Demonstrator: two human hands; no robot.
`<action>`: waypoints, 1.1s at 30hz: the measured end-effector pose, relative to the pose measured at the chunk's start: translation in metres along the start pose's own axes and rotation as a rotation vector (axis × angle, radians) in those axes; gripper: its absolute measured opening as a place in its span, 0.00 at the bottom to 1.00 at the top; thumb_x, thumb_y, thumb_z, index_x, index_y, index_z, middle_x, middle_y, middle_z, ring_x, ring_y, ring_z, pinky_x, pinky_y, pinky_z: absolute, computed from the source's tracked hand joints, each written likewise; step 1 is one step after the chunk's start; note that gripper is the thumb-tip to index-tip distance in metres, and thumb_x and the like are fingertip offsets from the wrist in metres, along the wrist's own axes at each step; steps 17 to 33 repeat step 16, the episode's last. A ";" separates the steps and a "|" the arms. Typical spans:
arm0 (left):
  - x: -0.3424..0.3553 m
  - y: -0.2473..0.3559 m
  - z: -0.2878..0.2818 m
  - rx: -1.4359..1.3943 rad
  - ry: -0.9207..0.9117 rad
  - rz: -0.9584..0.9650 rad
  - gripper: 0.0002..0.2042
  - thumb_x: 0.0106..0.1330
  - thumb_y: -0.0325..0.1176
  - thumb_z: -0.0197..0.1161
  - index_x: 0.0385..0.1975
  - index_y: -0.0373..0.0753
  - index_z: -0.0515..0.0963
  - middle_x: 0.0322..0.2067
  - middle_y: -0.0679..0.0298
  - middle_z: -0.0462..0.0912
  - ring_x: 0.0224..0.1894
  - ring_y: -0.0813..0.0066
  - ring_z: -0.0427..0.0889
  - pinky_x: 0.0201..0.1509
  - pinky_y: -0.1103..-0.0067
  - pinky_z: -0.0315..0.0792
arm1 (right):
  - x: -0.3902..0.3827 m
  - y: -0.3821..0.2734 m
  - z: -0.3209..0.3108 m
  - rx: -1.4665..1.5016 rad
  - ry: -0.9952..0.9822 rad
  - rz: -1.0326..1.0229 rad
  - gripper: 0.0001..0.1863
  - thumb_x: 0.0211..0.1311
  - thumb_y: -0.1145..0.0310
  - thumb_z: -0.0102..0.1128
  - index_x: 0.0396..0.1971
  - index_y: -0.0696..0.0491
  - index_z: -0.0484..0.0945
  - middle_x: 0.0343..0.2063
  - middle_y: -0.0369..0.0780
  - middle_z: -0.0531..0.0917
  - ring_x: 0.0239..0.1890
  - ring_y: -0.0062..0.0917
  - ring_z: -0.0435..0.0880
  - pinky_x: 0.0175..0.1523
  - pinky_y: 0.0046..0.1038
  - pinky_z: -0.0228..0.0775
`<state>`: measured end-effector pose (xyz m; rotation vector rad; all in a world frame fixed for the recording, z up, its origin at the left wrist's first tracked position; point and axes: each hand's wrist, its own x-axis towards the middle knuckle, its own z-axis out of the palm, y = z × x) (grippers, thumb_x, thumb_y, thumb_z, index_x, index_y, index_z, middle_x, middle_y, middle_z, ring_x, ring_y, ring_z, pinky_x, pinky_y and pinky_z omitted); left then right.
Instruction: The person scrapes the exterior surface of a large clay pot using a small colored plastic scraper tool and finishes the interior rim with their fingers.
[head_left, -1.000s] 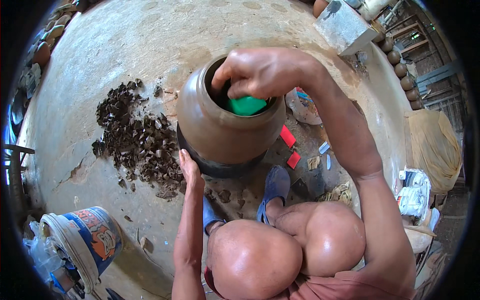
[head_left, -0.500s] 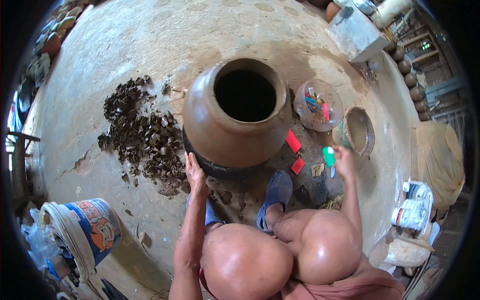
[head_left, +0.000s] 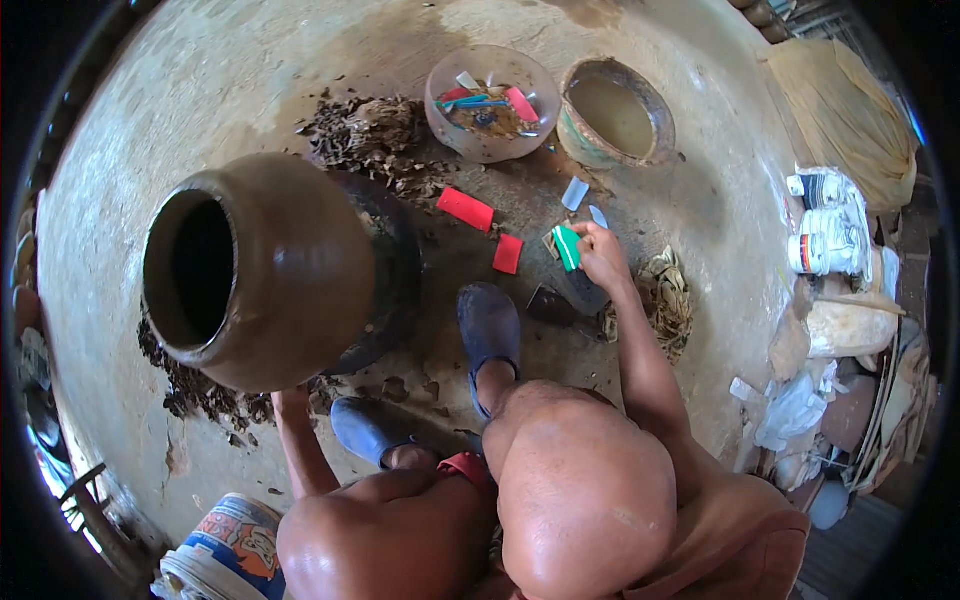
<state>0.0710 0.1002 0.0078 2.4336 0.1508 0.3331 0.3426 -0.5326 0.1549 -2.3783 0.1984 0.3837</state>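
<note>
Tool-changing step, judging by the pose: right hand (head_left: 600, 255) pinching a green scraper (head_left: 567, 247) low beside the red scrapers (head_left: 466, 209); left hand (head_left: 292, 402) under the brown clay pot (head_left: 262, 268), grip hidden, impossible to tell; next calls for steadying that pot

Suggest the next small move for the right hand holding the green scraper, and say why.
Probably lower the green scraper onto the floor among the red pieces: the right hand holds it low beside them, away from the clay pot, which the left hand steadies.
</note>
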 end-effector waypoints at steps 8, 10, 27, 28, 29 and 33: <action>-0.018 -0.035 0.011 -0.698 0.079 -0.473 0.17 0.59 0.29 0.67 0.49 0.38 0.83 0.49 0.51 0.86 0.54 0.55 0.84 0.58 0.63 0.77 | 0.063 0.003 0.000 0.322 0.023 0.058 0.17 0.67 0.71 0.55 0.53 0.51 0.84 0.37 0.45 0.90 0.34 0.29 0.91 0.43 0.33 0.80; -0.016 -0.029 0.025 -0.910 0.115 -0.557 0.17 0.59 0.29 0.67 0.49 0.38 0.83 0.49 0.51 0.86 0.54 0.55 0.84 0.58 0.63 0.77 | 0.075 0.031 -0.027 0.104 0.314 0.130 0.16 0.67 0.67 0.58 0.52 0.51 0.85 0.41 0.44 0.91 0.39 0.31 0.92 0.47 0.33 0.81; -0.015 -0.019 0.008 0.057 -0.072 -0.143 0.25 0.58 0.37 0.73 0.57 0.44 0.79 0.57 0.50 0.82 0.59 0.51 0.81 0.63 0.55 0.74 | 0.101 0.014 -0.027 -0.254 0.249 0.269 0.21 0.61 0.53 0.68 0.49 0.51 0.86 0.44 0.46 0.90 0.50 0.40 0.89 0.56 0.41 0.80; -0.015 -0.019 0.008 0.057 -0.072 -0.143 0.25 0.58 0.37 0.73 0.57 0.44 0.79 0.57 0.50 0.82 0.59 0.51 0.81 0.63 0.55 0.74 | 0.101 0.014 -0.027 -0.254 0.249 0.269 0.21 0.61 0.53 0.68 0.49 0.51 0.86 0.44 0.46 0.90 0.50 0.40 0.89 0.56 0.41 0.80; -0.015 -0.019 0.008 0.057 -0.072 -0.143 0.25 0.58 0.37 0.73 0.57 0.44 0.79 0.57 0.50 0.82 0.59 0.51 0.81 0.63 0.55 0.74 | 0.101 0.014 -0.027 -0.254 0.249 0.269 0.21 0.61 0.53 0.68 0.49 0.51 0.86 0.44 0.46 0.90 0.50 0.40 0.89 0.56 0.41 0.80; -0.015 -0.019 0.008 0.057 -0.072 -0.143 0.25 0.58 0.37 0.73 0.57 0.44 0.79 0.57 0.50 0.82 0.59 0.51 0.81 0.63 0.55 0.74 | 0.101 0.014 -0.027 -0.254 0.249 0.269 0.21 0.61 0.53 0.68 0.49 0.51 0.86 0.44 0.46 0.90 0.50 0.40 0.89 0.56 0.41 0.80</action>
